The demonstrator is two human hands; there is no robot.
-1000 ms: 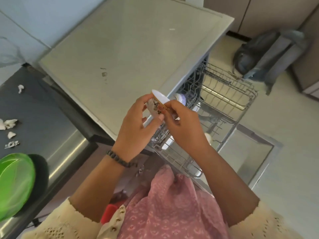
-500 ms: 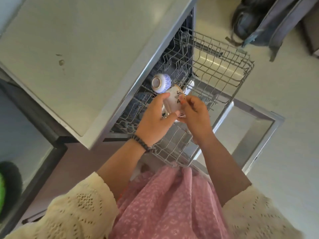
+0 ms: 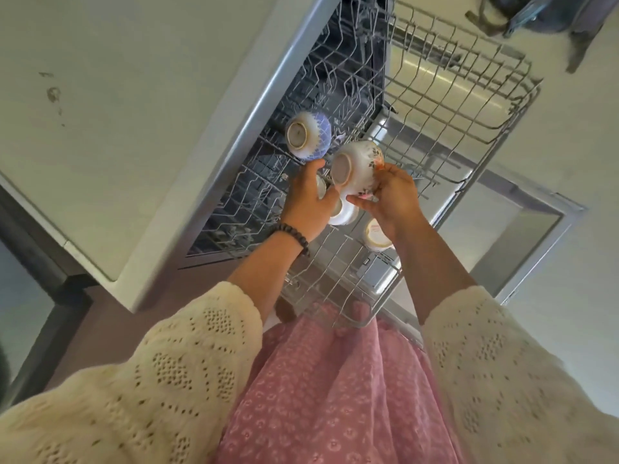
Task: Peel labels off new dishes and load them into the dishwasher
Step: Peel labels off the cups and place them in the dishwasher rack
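Observation:
I hold a small white bowl with a flower pattern (image 3: pixel 355 167) tilted, its foot turned toward me, just above the pulled-out dishwasher rack (image 3: pixel 445 105). My right hand (image 3: pixel 392 195) grips the bowl from the right and below. My left hand (image 3: pixel 310 200) sits close against its left side, thumb up beside the foot; whether it touches the bowl is unclear. A blue-patterned bowl (image 3: pixel 310 135) rests on its side in the rack just behind. Two more white bowls, one under my hands (image 3: pixel 345 214) and one to the right (image 3: pixel 376 234), lie in the rack.
The white countertop (image 3: pixel 134 112) overhangs the dishwasher on the left. The open dishwasher door (image 3: pixel 522 236) lies below the rack on the right. A grey bag (image 3: pixel 542 15) sits on the floor at the top right. My pink skirt fills the lower middle.
I have leaned in over the dishwasher, and both hands have lowered the flowered bowl from in front of the counter edge down to the rack, beside the blue bowl.

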